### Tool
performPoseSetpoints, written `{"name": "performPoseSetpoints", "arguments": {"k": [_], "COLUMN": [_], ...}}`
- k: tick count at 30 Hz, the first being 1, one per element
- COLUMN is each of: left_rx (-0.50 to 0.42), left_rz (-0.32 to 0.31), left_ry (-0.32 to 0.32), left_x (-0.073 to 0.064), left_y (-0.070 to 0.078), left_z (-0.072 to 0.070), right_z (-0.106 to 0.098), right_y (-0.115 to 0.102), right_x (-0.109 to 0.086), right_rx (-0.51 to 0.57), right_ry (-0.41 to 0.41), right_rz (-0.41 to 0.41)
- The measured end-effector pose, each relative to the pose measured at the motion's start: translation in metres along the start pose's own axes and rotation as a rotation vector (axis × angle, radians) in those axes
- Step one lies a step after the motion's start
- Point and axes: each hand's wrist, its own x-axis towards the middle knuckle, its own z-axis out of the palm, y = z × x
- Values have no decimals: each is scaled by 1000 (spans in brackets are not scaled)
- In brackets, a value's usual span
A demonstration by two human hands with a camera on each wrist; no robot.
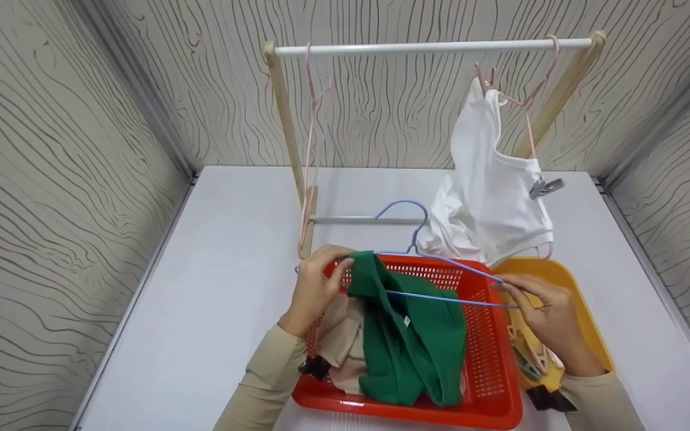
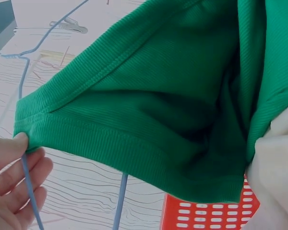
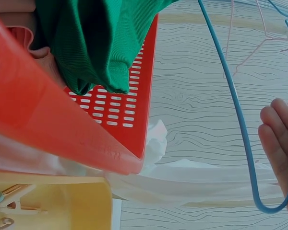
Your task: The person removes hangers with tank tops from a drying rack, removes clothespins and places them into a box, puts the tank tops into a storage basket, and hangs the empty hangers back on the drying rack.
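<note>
A green ribbed top (image 1: 414, 353) hangs from my left hand (image 1: 315, 287) down into the red basket (image 1: 429, 416). My left thumb and fingers pinch its narrow strap together with one arm of a blue hanger (image 1: 450, 299). In the left wrist view the hanger passes through the green top (image 2: 110, 129). The opposite end of the hanger is gripped by my right hand (image 1: 545, 308), over the yellow basket. Its hook points away from me, toward the rack. Only part of my right hand (image 3: 281, 139) shows in the right wrist view, beside the hanger's rounded end.
Beige cloth (image 1: 345, 341) lies in the red basket. The yellow basket (image 1: 587, 323) on the right contains clothespins (image 1: 527, 353). Behind stands a rack with a white bar (image 1: 429, 48), a bare pink hanger (image 1: 309, 143) and a clipped white tank top (image 1: 495, 173).
</note>
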Motion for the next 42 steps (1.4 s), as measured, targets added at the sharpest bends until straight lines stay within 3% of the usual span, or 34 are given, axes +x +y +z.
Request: {"name": "performPoseSetpoints", "arguments": {"k": [5, 13, 20, 24, 35, 42], "left_rx": [-16, 22, 63, 69, 83, 91], "left_rz": [-15, -93, -97, -111, -143, -172], "left_ry": [4, 0, -4, -4, -2, -10], "left_x": [-1, -2, -4, -4, -8, -10], "left_y": [-1, -3, -6, -8, -11, -11], "left_z": [-1, -7, -10, -11, -14, -15], "right_z": [-3, -12, -18, -24, -41, -51], "right_y": [0, 2, 5, 4, 0, -4], "right_x": [0, -2, -6, -9, -14, -15], "right_rx": [9, -14, 40, 43, -20, -23], "right_ry": [-5, 24, 76, 84, 108, 130], "right_rz": [-9, 5, -29, -5, 39, 15]}}
